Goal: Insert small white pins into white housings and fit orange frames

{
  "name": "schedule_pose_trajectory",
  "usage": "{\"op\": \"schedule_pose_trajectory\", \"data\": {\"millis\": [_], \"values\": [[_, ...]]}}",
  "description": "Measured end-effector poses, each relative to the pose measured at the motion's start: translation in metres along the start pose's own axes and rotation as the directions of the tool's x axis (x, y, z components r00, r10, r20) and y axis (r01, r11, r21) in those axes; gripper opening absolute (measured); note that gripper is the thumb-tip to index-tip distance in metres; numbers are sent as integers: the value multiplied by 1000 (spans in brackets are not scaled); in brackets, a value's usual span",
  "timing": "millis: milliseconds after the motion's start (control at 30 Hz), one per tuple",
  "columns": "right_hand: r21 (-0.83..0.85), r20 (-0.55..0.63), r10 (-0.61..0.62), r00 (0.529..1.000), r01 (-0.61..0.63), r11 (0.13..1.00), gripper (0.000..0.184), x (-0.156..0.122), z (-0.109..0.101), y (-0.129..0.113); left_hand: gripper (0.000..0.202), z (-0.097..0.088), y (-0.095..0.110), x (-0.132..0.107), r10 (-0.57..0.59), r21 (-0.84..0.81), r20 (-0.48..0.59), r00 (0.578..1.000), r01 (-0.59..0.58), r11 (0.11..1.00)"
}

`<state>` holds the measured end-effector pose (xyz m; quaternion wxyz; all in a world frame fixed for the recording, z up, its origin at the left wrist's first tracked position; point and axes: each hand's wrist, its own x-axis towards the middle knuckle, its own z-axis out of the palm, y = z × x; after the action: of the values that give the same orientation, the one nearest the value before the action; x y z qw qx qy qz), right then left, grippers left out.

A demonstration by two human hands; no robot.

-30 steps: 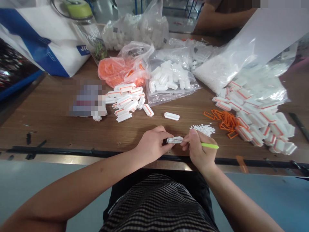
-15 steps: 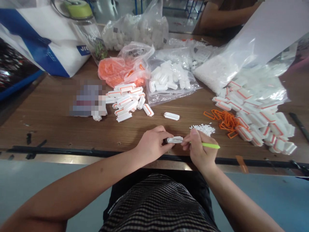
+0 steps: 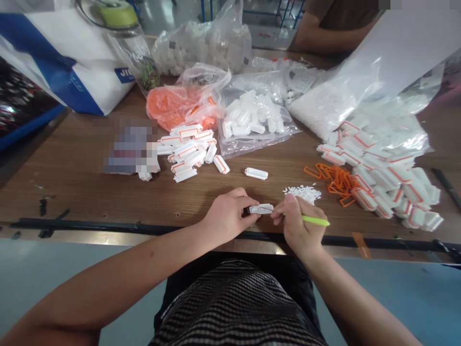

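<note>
Near the table's front edge my left hand [image 3: 228,214] pinches a small white plastic housing [image 3: 261,209] with a row of dark holes along its face. A thin tool with a yellow-green handle [image 3: 315,220] is gripped in my right hand [image 3: 300,223] like a pen. Its fine tip meets the right part of the housing's face. Just beyond the right hand lies a heap of tiny white pieces [image 3: 304,193]. Another white housing [image 3: 256,173] rests alone on the table behind the held one.
White housings with orange rims [image 3: 187,151] are piled at the left, and more [image 3: 392,178] at the right beside loose orange frames [image 3: 338,180]. Behind stand clear bags of white parts [image 3: 252,113], an orange-filled bag [image 3: 180,105] and a bottle [image 3: 135,53]. Across the table shows a person's arm [image 3: 324,36].
My right hand and the tool's handle have shifted very slightly. The left hand and the housing stay in place. The other person's arm across the table has moved.
</note>
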<state>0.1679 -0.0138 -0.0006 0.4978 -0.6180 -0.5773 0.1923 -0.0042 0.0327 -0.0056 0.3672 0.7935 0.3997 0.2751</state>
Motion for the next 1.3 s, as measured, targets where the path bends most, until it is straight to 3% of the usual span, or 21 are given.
{"op": "schedule_pose_trajectory", "data": {"millis": [133, 400, 600, 800, 1033, 1200, 1300], "values": [[42, -46, 43, 998, -41, 998, 46, 0, 0, 2, 12, 0, 0, -1, 3, 2, 1, 1000, -3, 1000], [-23, 37, -7, 999, 8, 1000, 47, 1, -1, -1, 12, 0, -1, 0, -10, 10, 17, 1000, 10, 1000], [33, -47, 18, 999, -16, 999, 47, -2, 0, 2, 13, -1, 1, 1, -12, 9, 14, 1000, 12, 1000], [-13, 28, 45, 999, -45, 999, 49, 2, -1, 0, 14, 1, -1, 0, -3, 21, 4, 1000, 3, 1000], [53, -34, 69, 997, -67, 996, 46, 0, 0, 2, 14, 0, 0, 0, -4, 15, 4, 1000, 4, 1000], [33, 24, 72, 997, -73, 997, 49, 2, 0, 0, 14, 0, 0, 0, -9, 34, 8, 1000, 9, 999], [82, -40, 111, 993, -108, 991, 50, 2, 0, -1, 14, -1, 0, 0, 1, 31, 7, 1000, -2, 1000]]}}
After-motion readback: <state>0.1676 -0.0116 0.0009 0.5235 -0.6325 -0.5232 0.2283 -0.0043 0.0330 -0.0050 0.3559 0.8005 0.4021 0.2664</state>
